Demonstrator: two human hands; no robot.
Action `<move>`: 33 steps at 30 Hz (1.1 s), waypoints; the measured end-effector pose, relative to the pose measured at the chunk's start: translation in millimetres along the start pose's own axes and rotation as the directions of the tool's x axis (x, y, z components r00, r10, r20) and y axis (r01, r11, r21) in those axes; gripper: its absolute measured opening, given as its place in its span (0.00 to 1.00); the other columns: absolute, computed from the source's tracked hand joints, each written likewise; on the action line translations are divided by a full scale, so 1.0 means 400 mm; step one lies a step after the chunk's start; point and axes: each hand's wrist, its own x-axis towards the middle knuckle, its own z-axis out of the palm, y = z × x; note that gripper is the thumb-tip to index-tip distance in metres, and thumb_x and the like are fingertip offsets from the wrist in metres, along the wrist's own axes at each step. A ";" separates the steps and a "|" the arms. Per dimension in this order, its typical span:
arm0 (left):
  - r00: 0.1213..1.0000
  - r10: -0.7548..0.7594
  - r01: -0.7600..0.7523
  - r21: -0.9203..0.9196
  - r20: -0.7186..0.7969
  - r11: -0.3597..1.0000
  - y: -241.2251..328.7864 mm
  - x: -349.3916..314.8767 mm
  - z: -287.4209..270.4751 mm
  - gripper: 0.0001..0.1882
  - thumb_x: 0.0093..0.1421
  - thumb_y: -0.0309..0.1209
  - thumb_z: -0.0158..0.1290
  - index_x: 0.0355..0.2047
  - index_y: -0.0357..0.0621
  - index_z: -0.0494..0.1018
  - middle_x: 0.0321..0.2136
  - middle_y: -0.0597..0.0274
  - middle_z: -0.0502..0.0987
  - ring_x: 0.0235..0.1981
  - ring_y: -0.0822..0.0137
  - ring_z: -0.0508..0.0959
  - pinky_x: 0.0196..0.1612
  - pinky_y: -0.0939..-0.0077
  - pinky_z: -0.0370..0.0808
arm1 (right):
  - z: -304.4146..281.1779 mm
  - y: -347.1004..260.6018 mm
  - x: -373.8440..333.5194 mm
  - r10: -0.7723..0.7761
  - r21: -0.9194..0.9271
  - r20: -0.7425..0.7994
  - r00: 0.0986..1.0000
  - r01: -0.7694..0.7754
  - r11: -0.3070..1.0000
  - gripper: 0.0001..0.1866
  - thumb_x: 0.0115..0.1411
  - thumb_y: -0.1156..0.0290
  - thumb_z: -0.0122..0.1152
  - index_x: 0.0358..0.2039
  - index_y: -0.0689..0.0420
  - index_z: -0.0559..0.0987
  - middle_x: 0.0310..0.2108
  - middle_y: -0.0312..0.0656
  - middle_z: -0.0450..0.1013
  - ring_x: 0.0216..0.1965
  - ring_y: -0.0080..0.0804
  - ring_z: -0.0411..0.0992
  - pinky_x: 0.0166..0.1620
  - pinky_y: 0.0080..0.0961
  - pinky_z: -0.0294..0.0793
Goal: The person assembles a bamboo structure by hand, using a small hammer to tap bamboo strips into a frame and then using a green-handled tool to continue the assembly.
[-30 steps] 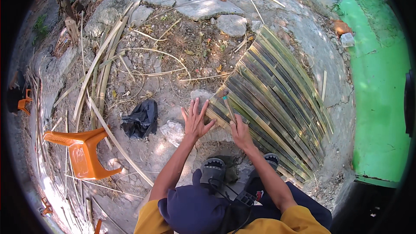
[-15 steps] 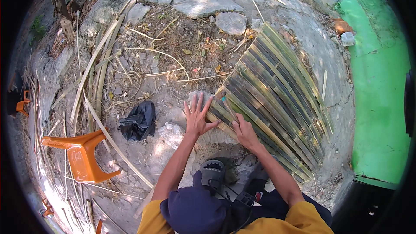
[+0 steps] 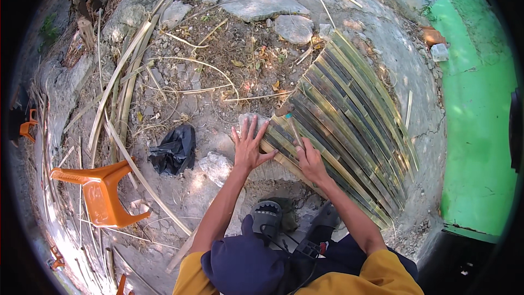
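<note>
Tapping the bamboo strips [image 3: 349, 125] seems in hand: right grip [image 3: 311, 165] wrapped around the hammer [image 3: 292, 125], left grip [image 3: 249, 152] spread, the next tap needing careful aim.

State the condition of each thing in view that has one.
Brown-headed, tan-handled hammer: gripped
Bare right hand: closed around the hammer
Bare left hand: fingers spread
Green-brown bamboo-slat panel: spread out
Black plastic bag: crumpled
Orange plastic seat: unoccupied
Long pale bamboo strips: loose, scattered
</note>
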 end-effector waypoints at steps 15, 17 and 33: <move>1.000 -0.003 0.003 0.001 0.015 1.000 0.009 0.002 -0.005 0.60 0.47 0.68 0.65 0.78 0.68 0.54 0.79 0.54 0.48 0.79 0.43 0.45 0.74 0.24 0.40 | -0.016 0.003 -0.013 0.311 0.204 0.130 0.941 -0.333 0.921 0.14 0.75 0.65 0.50 0.53 0.59 0.75 0.23 0.39 0.73 0.24 0.28 0.72 0.30 0.34 0.70; 1.000 0.000 0.000 0.006 0.014 1.000 0.010 0.003 -0.004 0.60 0.48 0.69 0.63 0.78 0.69 0.54 0.79 0.55 0.48 0.79 0.43 0.45 0.73 0.23 0.40 | 0.002 0.032 -0.032 0.205 0.085 0.106 0.973 -0.214 0.973 0.14 0.75 0.66 0.50 0.54 0.59 0.75 0.22 0.38 0.72 0.23 0.25 0.71 0.29 0.30 0.68; 1.000 -0.012 0.012 -0.012 0.015 1.000 0.003 0.004 -0.003 0.60 0.47 0.68 0.64 0.78 0.69 0.54 0.79 0.54 0.49 0.79 0.44 0.46 0.74 0.23 0.40 | 0.067 0.000 -0.065 0.427 0.462 0.224 0.876 -0.481 0.745 0.16 0.79 0.63 0.44 0.60 0.54 0.73 0.22 0.28 0.61 0.16 0.14 0.59 0.18 0.20 0.58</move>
